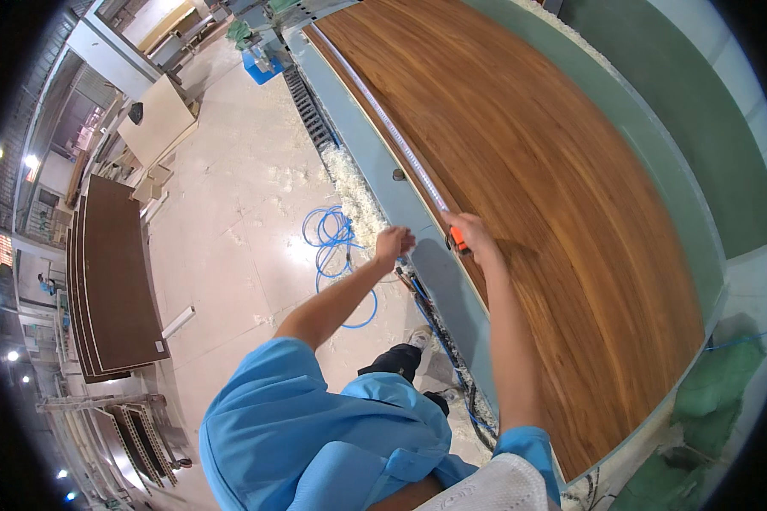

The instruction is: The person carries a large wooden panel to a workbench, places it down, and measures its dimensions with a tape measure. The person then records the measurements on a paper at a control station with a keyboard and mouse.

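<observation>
The right hand [477,235] is gripping the tape [459,240], its blade [405,149] lying along the board [588,213]'s left edge, ideally parallel; the left hand [392,244] is hovering half-curled, any pinch unclear.

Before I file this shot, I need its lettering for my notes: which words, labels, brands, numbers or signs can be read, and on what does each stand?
None can be read.
Tape blade: markings too small to read.
Orange case in the right hand: no lettering can be made out.
White label on the dark boards: too small to read.
</observation>
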Demonstrator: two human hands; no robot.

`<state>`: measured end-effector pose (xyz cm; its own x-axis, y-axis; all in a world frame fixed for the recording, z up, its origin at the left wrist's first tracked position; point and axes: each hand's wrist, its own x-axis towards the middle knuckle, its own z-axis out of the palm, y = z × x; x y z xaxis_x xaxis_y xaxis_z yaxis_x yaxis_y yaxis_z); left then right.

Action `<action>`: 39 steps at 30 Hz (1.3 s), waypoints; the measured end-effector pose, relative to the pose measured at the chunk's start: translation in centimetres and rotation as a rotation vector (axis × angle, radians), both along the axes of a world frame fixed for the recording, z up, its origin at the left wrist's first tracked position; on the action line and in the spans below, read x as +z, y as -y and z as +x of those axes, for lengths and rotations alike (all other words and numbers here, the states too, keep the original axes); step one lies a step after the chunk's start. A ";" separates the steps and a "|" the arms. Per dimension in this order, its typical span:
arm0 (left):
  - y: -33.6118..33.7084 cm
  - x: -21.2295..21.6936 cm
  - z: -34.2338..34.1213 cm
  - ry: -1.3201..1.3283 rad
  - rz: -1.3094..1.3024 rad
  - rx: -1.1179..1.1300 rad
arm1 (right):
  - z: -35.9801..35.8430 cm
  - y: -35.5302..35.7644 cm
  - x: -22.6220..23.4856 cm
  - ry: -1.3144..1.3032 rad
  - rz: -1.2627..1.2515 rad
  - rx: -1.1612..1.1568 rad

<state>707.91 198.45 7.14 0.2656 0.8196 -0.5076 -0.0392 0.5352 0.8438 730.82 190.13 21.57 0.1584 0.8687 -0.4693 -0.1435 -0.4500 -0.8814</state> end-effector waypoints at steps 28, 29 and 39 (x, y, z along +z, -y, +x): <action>35.2 -3.4 -1.4 -0.631 -0.312 -1.075 | 15.3 84.7 -3.4 1.002 -0.524 -0.376; 35.8 -2.9 0.8 -0.581 -0.202 -1.129 | 15.2 85.9 -3.9 1.006 -0.502 -0.394; 46.1 4.9 8.4 -0.460 -0.028 -1.242 | 16.0 87.7 -6.2 1.011 -0.390 -0.426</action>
